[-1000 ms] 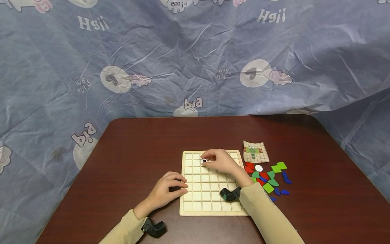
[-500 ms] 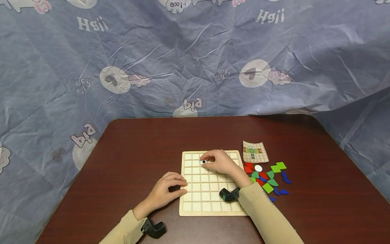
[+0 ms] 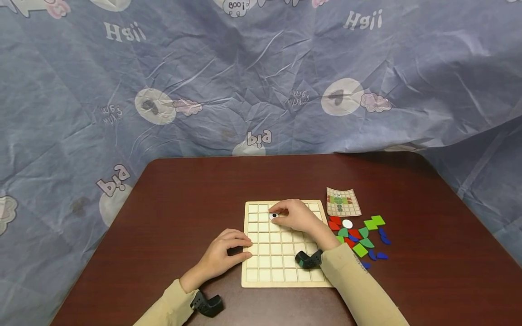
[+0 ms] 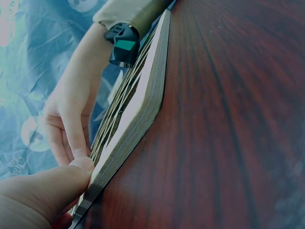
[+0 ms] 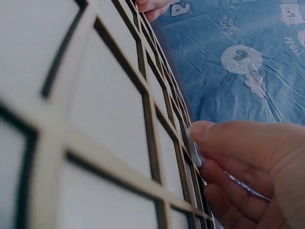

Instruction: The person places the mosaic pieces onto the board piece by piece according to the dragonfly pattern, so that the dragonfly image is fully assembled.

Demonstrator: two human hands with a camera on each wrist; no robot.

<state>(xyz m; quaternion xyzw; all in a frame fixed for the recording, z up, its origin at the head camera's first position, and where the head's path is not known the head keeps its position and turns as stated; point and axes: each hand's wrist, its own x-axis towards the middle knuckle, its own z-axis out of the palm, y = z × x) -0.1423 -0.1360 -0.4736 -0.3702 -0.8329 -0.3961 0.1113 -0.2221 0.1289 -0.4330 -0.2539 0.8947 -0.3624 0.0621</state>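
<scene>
A white round piece with a black dot (image 3: 274, 217) is pinched between thumb and fingers of my right hand (image 3: 297, 216), over the upper part of a pale wooden grid board (image 3: 263, 261). In the right wrist view the piece (image 5: 194, 149) appears edge-on at the grid; whether it lies fully in a cell I cannot tell. My left hand (image 3: 223, 253) rests at the board's left edge, its fingers relaxed and spread. Up close in the left wrist view, the left thumb (image 4: 57, 186) touches the board's rim (image 4: 143, 114).
A pattern card (image 3: 343, 202) lies beyond the board's upper right corner. Beside the board on the right are scattered flat pieces: a white disc (image 3: 347, 224), green squares (image 3: 360, 250), red pieces (image 3: 334, 225) and blue pieces (image 3: 382, 256). A patterned cloth (image 3: 244, 81) hangs behind the table.
The dotted piece has turned slightly in the right fingers, so its face shows more. Both hands stay almost where they were.
</scene>
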